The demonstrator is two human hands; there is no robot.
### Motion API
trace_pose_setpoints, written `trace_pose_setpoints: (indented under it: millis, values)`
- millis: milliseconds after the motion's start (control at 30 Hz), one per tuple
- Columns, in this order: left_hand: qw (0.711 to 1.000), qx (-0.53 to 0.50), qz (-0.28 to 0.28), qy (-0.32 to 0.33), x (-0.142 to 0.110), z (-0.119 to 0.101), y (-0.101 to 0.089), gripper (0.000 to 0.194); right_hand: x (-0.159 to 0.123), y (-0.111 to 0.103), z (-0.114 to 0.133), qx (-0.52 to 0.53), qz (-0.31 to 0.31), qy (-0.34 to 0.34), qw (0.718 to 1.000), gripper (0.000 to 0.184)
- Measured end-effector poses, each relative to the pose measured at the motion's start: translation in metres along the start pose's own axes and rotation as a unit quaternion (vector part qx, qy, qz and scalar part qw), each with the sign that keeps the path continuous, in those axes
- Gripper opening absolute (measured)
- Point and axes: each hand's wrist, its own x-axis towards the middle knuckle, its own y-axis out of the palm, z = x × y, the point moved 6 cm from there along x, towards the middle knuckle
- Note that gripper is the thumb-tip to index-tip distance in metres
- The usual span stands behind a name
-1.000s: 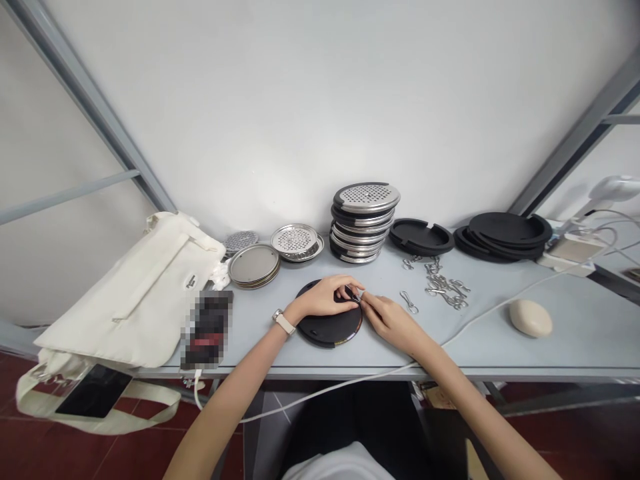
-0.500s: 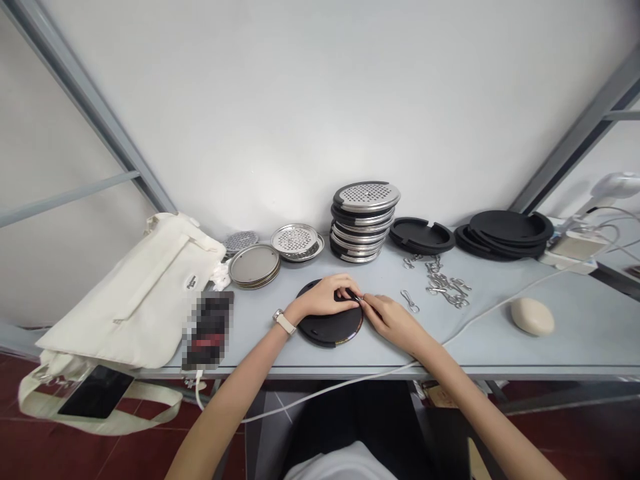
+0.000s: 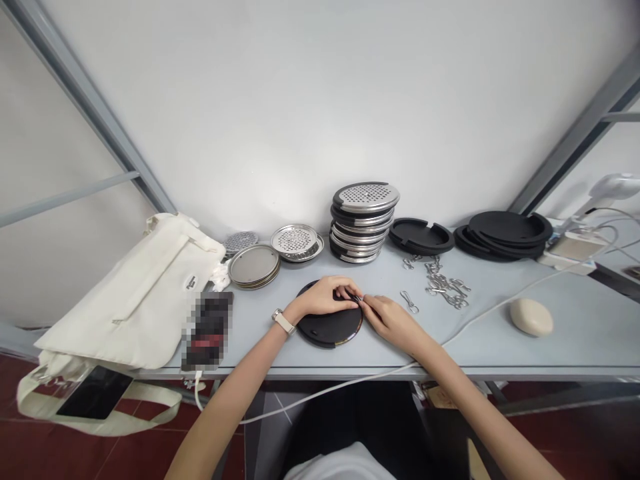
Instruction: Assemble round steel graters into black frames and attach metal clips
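Note:
A black round disc (image 3: 330, 328) lies on the table in front of me, with a shiny rim along its right edge. Across its top rests my left hand (image 3: 330, 295), thumb and fingers curled closed at the disc's right upper edge. My right hand (image 3: 390, 320) meets it there, its thumb and finger pinched together. Between the fingertips a small bit of shiny metal shows, apparently a snap hook; most of it is hidden. Right of my right hand lies a single metal snap hook (image 3: 409, 302), and beyond it a pile of them (image 3: 449, 287).
Behind the disc stands a stack of perforated metal discs in black rings (image 3: 364, 223). Metal plates (image 3: 254, 263) and perforated lids (image 3: 295, 240) lie left of it, black rings (image 3: 505, 233) right. A white cable (image 3: 475, 321) crosses near a cream case (image 3: 531, 317). A white bag (image 3: 135, 287) lies left.
Both hands stay at the disc's right upper edge, with only a slight shift of the fingers. The rest looks the same.

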Motion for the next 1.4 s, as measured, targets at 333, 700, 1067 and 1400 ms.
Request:
trace_pose_setpoints:
  millis: [333, 700, 1067, 1400]
  values:
    - [1.0, 0.029, -0.004, -0.009, -0.0008, -0.0028, -0.0014, 0.022, 0.0, 0.0028, -0.0019, -0.017, 0.004, -0.008, 1.0, 0.03]
    - [1.0, 0.015, 0.001, 0.008, -0.001, -0.0037, -0.0008, 0.017, 0.0002, 0.0009, 0.0011, 0.004, -0.001, -0.015, 1.0, 0.032]
    - [1.0, 0.007, -0.002, 0.011, -0.0005, -0.0018, -0.001, 0.02, -0.0002, -0.0003, 0.0012, -0.005, 0.0, -0.004, 1.0, 0.029]
    - [1.0, -0.017, -0.005, -0.015, -0.0002, -0.0042, -0.0029, 0.023, -0.0016, -0.0005, -0.0001, -0.011, -0.004, 0.019, 1.0, 0.026]
